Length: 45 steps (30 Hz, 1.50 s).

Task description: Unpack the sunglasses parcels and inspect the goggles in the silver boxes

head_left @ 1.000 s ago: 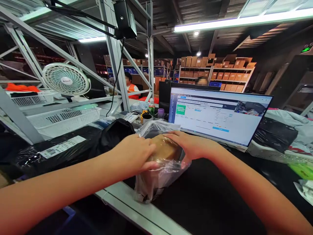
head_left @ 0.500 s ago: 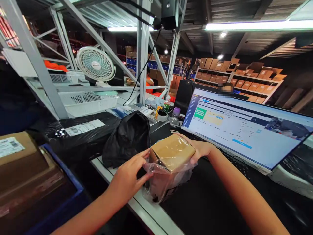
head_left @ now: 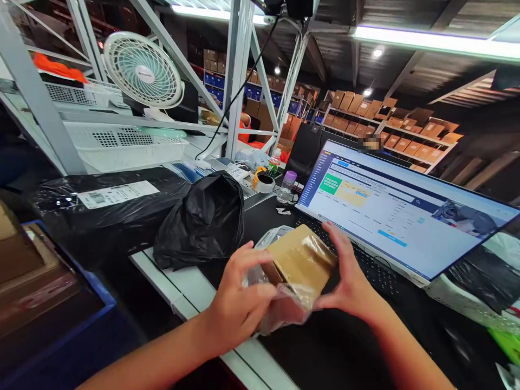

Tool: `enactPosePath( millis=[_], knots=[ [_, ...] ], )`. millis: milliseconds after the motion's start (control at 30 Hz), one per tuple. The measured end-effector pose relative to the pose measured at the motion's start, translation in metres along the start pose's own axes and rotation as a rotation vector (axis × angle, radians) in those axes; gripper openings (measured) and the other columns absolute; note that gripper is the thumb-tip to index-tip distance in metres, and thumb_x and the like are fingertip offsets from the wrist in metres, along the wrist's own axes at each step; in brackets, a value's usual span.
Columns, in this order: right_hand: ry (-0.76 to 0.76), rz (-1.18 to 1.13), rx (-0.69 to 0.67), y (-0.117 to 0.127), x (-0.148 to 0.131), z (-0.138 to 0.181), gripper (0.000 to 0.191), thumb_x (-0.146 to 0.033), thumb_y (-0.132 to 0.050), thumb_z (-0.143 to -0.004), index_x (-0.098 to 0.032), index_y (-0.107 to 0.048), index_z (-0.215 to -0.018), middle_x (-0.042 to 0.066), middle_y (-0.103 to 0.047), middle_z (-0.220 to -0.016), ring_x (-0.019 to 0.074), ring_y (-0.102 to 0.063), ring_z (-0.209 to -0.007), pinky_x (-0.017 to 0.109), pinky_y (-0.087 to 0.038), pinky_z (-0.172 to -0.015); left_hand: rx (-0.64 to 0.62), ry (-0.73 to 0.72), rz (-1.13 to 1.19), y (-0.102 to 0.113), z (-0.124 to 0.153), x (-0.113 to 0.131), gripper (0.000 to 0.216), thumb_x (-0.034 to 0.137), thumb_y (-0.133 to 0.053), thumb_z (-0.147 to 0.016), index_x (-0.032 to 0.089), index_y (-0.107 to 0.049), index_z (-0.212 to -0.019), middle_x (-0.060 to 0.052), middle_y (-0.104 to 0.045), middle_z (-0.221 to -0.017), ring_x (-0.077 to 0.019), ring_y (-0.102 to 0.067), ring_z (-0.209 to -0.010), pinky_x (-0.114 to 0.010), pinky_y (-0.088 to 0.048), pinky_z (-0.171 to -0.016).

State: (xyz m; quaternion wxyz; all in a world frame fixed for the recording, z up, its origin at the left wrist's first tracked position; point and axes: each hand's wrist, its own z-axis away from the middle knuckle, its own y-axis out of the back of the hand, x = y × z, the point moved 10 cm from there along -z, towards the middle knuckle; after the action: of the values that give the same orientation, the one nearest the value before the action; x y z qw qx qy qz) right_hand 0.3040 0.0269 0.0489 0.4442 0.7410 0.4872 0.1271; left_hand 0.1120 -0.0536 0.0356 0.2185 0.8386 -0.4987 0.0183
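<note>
By the front edge of the counter (head_left: 337,349), the box (head_left: 303,254) is right of the bag (head_left: 203,222), before keyboard (head_left: 379,271) and monitor (head_left: 390,197).

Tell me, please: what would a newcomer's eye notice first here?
Probably the bright computer monitor at right. Then, at centre, the brown cardboard box, with clear plastic around it, between the left fingers and the right fingers. The round fan at upper left also stands out.

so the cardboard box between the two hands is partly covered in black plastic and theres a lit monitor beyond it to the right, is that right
The colour is wrong: the plastic partly covering the cardboard box is clear, not black, as the head view shows. The box is between the left hand and right hand, with the lit monitor beyond it to the right.
</note>
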Motion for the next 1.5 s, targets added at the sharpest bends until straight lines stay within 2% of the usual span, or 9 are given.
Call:
enactPosePath(
  millis=[167,333,500,733,900,1033,1167,1367,1500],
  knots=[
    [0.213,0.236,-0.348,-0.009,-0.066,-0.030,0.121,-0.058,-0.090,-0.064,-0.026,-0.024,-0.160,0.014,-0.030,-0.164,0.0367,-0.012,-0.156,0.057,-0.011,-0.127,-0.042,0.117,0.174,-0.004,0.007,-0.006,0.026,-0.001,-0.044,-0.088,0.022,-0.056,-0.085,-0.009,-0.047,-0.138,-0.0219,-0.045,-0.134,-0.050,-0.042,-0.118],
    [0.223,0.132,-0.536,-0.033,-0.074,-0.054,0.115,-0.051,-0.085,-0.071,-0.027,-0.021,-0.162,0.017,-0.024,-0.167,0.0385,-0.018,-0.155,0.058,-0.013,-0.125,0.136,0.073,0.137,0.006,0.006,-0.009,0.038,-0.001,-0.046,-0.091,0.020,-0.050,-0.059,-0.004,-0.051,-0.120,-0.0201,-0.051,-0.120,-0.049,-0.051,-0.109],
    [0.225,0.048,-0.611,-0.037,-0.058,-0.072,0.108,-0.053,-0.083,-0.068,-0.025,-0.029,-0.158,0.018,-0.050,-0.141,0.0366,-0.047,-0.132,0.055,-0.035,-0.111,0.281,0.311,0.085,0.001,0.034,-0.048,0.036,0.017,-0.067,-0.089,0.030,-0.051,-0.119,-0.010,-0.041,-0.143,-0.0254,-0.052,-0.131,-0.057,-0.049,-0.111],
    [0.116,0.011,-0.530,-0.017,-0.048,-0.067,0.107,-0.058,-0.086,-0.063,-0.027,-0.040,-0.154,0.014,-0.049,-0.129,0.0336,-0.051,-0.119,0.050,-0.043,-0.105,-0.165,0.389,0.000,-0.058,0.096,-0.060,0.123,0.048,-0.088,-0.069,0.035,-0.007,-0.160,-0.021,0.008,-0.168,-0.0478,-0.013,-0.154,-0.070,-0.033,-0.117],
    [-0.072,-0.038,-0.357,0.015,-0.024,-0.045,0.099,-0.041,-0.086,-0.066,-0.032,-0.040,-0.153,0.012,-0.047,-0.133,0.0330,-0.052,-0.121,0.051,-0.044,-0.107,-0.330,0.533,0.111,-0.077,0.104,-0.098,0.124,0.036,-0.090,-0.069,0.031,-0.008,-0.162,-0.024,-0.028,-0.163,-0.0416,-0.036,-0.149,-0.065,-0.037,-0.116],
    [-0.298,-0.182,-0.079,0.058,0.006,-0.009,0.090,-0.042,-0.081,-0.072,-0.034,-0.040,-0.152,0.011,-0.049,-0.143,0.0356,-0.050,-0.129,0.052,-0.044,-0.108,-0.185,0.534,0.190,-0.051,0.065,-0.111,0.084,0.036,-0.086,-0.071,0.023,-0.051,-0.146,-0.017,-0.059,-0.143,-0.0332,-0.059,-0.131,-0.051,-0.049,-0.110],
    [-0.578,-0.407,0.249,0.107,0.050,0.051,0.105,-0.051,-0.084,-0.064,-0.038,-0.034,-0.155,0.010,-0.059,-0.134,0.0388,-0.064,-0.114,0.051,-0.056,-0.089,-0.070,0.576,0.181,-0.020,0.035,-0.116,0.028,0.039,-0.077,-0.076,0.023,-0.078,-0.099,-0.004,-0.079,-0.090,-0.0221,-0.075,-0.082,-0.034,-0.062,-0.077],
    [-0.802,-0.523,0.815,0.178,0.100,0.159,0.074,-0.057,-0.069,-0.079,-0.036,-0.050,-0.148,0.014,-0.055,-0.146,0.0470,-0.056,-0.129,0.057,-0.056,-0.085,0.464,0.641,-0.061,0.093,0.017,-0.135,0.038,0.034,-0.064,-0.090,0.016,-0.066,-0.123,-0.007,-0.074,-0.101,-0.0197,-0.070,-0.090,-0.034,-0.058,-0.084],
    [-0.856,-0.483,0.894,0.175,0.113,0.199,0.072,-0.054,-0.077,-0.070,-0.043,-0.056,-0.139,0.009,-0.057,-0.144,0.0477,-0.047,-0.137,0.059,-0.055,-0.089,0.869,0.355,-0.525,0.166,0.014,-0.102,0.065,0.029,-0.067,-0.087,0.010,-0.045,-0.145,-0.017,-0.057,-0.133,-0.0255,-0.060,-0.115,-0.043,-0.051,-0.100]
  ],
)
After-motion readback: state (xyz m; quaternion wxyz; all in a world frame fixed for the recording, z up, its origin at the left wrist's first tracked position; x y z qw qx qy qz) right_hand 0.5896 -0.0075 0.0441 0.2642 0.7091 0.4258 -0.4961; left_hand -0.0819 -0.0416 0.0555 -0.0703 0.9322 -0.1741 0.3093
